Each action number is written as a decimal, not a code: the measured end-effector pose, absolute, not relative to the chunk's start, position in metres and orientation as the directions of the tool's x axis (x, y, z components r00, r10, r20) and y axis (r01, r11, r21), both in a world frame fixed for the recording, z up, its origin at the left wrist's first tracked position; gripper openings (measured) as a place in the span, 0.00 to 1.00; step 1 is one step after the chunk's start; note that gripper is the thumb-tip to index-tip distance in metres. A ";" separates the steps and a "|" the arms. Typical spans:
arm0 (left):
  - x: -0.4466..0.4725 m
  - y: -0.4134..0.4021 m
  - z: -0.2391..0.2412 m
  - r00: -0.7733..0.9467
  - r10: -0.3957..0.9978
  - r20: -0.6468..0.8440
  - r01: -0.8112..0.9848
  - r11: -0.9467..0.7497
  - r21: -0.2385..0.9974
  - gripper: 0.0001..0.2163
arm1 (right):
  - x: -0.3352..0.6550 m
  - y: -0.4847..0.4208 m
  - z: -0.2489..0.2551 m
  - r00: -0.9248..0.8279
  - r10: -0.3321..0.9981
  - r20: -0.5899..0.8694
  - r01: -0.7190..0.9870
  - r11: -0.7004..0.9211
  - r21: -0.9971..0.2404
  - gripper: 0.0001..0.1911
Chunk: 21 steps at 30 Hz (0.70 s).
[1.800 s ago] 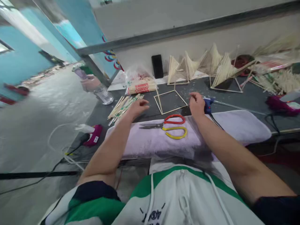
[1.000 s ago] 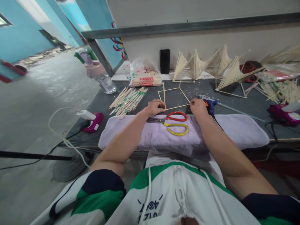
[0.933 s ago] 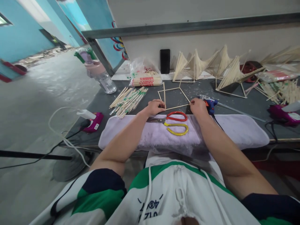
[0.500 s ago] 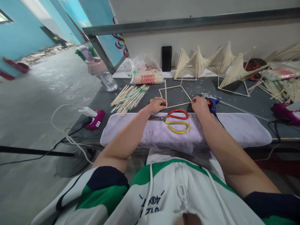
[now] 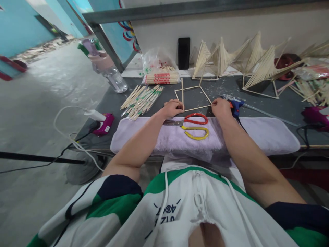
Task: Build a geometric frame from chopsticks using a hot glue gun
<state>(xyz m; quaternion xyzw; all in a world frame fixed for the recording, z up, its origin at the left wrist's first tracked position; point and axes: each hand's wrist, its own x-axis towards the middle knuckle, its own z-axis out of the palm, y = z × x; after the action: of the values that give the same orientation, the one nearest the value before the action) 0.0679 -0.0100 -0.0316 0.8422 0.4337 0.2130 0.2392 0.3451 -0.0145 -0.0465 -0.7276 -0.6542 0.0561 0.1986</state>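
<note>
The left hand (image 5: 172,108) had moved from the loose sticks (image 5: 141,101) to the frame (image 5: 197,107)'s near corner, fingers pinching an upright stick (image 5: 182,90). The right hand (image 5: 221,107) pinched the other corner, so the frame looked steadied at both ends.

Scissors (image 5: 182,124) lie on a lilac towel (image 5: 257,135) near loose chopsticks (image 5: 141,101).

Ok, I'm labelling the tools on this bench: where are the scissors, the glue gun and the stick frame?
scissors (image 5: 183,124): head view, on the pivot where the blades meet the handles.
glue gun (image 5: 235,104): head view, on the blue body.
stick frame (image 5: 197,108): head view, on its nearest stick.
</note>
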 end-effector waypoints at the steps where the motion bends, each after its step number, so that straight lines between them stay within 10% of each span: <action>1: 0.068 -0.010 -0.032 0.534 0.832 0.150 0.630 -0.510 0.586 0.04 | 0.345 -0.014 -0.046 0.141 0.974 0.177 0.929 -0.068 -0.365 0.14; 21: 0.067 -0.010 -0.030 0.557 0.822 0.117 0.626 -0.509 0.591 0.05 | 0.347 -0.012 -0.052 0.157 0.967 0.202 0.926 -0.073 -0.372 0.14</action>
<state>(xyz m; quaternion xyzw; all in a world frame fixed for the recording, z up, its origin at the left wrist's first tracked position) 0.0674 -0.0097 -0.0302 0.8462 0.4277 0.1959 0.2504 0.3474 -0.0122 -0.0518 -0.7309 -0.6472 0.0487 0.2110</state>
